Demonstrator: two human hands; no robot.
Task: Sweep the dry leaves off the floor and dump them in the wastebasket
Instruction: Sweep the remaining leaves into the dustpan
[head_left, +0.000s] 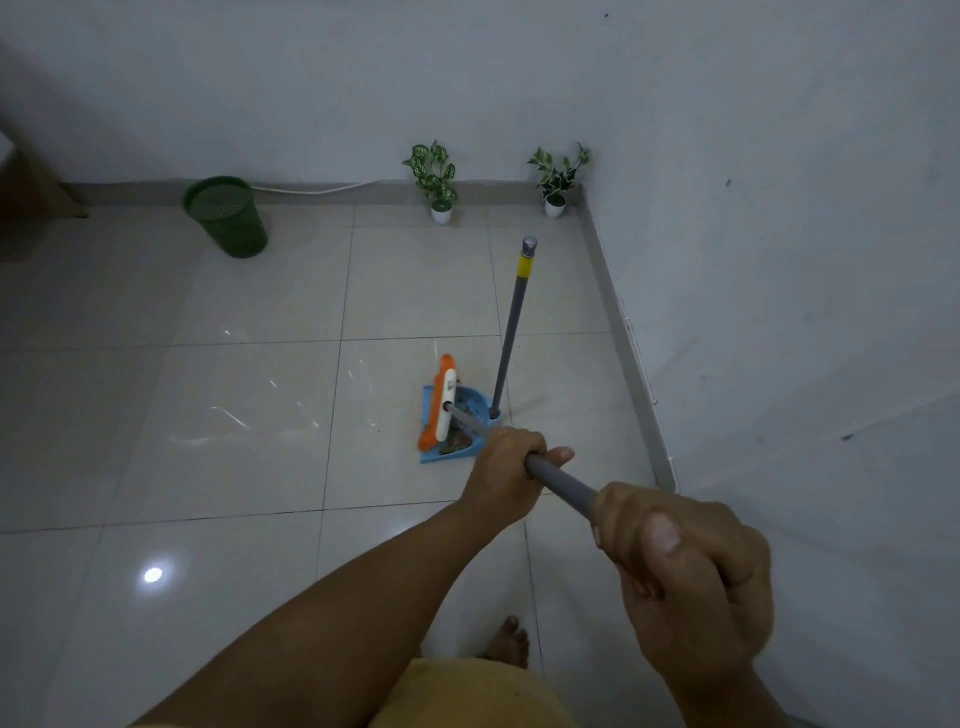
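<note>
Fingers of left hand (501, 470), right hand (680, 566) clamp broom (441, 402) handle | dustpan (454, 423) holds leaves (457, 442) | wastebasket (226, 215) well apart

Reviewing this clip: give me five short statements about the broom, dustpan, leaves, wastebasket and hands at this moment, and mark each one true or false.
1. Both hands grip the broom handle. True: the left hand is lower on the shaft, the right hand nearer the camera.
2. The broom head rests at the mouth of the blue dustpan. True.
3. The dustpan is empty. False: brown dry leaves lie in it.
4. The green wastebasket stands right beside the dustpan. False: it stands far off to the left, near the back wall.
5. The dustpan's long handle lies flat on the floor. False: it stands upright, unheld.
</note>
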